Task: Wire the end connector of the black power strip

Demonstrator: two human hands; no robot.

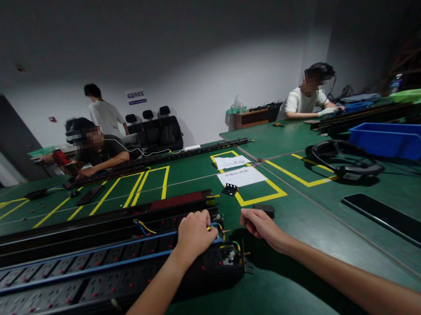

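Several long black power strips with rows of sockets and small red dots lie side by side at the left. My left hand (196,232) is closed over the right end of the blue-edged power strip (90,261). A yellow wire shows by its thumb. In front lies another power strip (114,285), with a green-yellow wire (237,246) at its open end. My right hand (262,226) is curled shut just right of the strip ends, apart from them; anything in its fingers is hidden. A small black block (264,209) lies behind that hand, and a black end plate (230,190) farther back.
White paper sheets (242,177) lie on the green table inside yellow tape. At the right are a dark flat phone-like slab (396,220), a black headset (344,162) with a cable, and a blue bin (397,139). Two co-workers sit across the table; another person stands behind.
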